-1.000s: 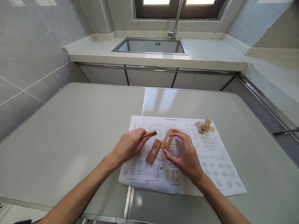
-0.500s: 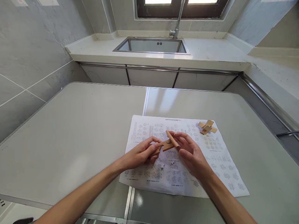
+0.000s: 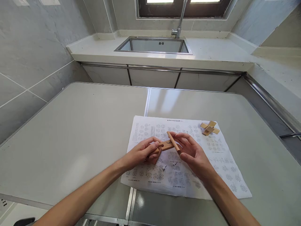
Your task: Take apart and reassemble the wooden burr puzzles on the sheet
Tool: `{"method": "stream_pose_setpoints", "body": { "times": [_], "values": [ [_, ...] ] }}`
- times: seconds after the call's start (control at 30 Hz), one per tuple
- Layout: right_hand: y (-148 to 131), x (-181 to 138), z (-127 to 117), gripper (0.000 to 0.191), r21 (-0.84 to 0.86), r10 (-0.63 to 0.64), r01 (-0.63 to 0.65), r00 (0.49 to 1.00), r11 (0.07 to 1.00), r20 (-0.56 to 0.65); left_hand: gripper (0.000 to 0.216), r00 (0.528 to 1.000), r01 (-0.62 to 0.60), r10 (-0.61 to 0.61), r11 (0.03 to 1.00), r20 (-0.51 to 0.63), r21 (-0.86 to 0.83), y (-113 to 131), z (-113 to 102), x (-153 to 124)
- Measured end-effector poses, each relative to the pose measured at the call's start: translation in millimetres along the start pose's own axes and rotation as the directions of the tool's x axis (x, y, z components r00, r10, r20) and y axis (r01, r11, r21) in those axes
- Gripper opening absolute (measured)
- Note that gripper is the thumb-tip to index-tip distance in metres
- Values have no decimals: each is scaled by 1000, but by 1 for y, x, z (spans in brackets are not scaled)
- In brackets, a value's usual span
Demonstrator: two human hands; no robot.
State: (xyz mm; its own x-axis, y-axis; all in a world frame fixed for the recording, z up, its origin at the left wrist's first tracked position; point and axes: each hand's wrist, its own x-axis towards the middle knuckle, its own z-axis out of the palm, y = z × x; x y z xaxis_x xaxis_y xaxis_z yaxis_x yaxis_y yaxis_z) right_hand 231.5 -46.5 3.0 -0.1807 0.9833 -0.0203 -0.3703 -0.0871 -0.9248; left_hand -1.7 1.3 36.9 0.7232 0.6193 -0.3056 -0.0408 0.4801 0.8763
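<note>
My left hand [image 3: 142, 153] pinches the left end of a flat brown slotted wooden piece [image 3: 165, 145] held just above a printed instruction sheet [image 3: 218, 166]. My right hand [image 3: 191, 153] grips a second, narrow wooden piece [image 3: 173, 142] that crosses the flat one at its right end. Part of another brown piece [image 3: 157, 158] shows under my left fingers; I cannot tell whether it lies on the sheet or is held. A small assembled wooden cross puzzle [image 3: 209, 128] rests at the sheet's far right corner, out of reach of both hands.
The sheet lies on a grey folding table [image 3: 77, 135] with a seam down its middle. Behind it runs a counter with a steel sink [image 3: 153, 45] and a tap [image 3: 179, 19]. A metal ledge [image 3: 268, 100] borders the right side.
A second ago my left hand held a stick and two flat pieces lay on the sheet under my right fingers. Now both hands have come together, holding crossed pieces above the sheet.
</note>
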Motion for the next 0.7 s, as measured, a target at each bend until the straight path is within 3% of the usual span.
{"method": "stream_pose_setpoints", "body": {
  "times": [0.3,0.7],
  "values": [
    [2,1,-2,53,48,34,-34,999,998,1,45,1000,4,-3,1000,-24,30,0,0,-2],
    [1,-1,-6,52,-7,34,-33,999,999,39,42,997,45,-43,998,-58,38,-1,-3,-2]
  ]
}}
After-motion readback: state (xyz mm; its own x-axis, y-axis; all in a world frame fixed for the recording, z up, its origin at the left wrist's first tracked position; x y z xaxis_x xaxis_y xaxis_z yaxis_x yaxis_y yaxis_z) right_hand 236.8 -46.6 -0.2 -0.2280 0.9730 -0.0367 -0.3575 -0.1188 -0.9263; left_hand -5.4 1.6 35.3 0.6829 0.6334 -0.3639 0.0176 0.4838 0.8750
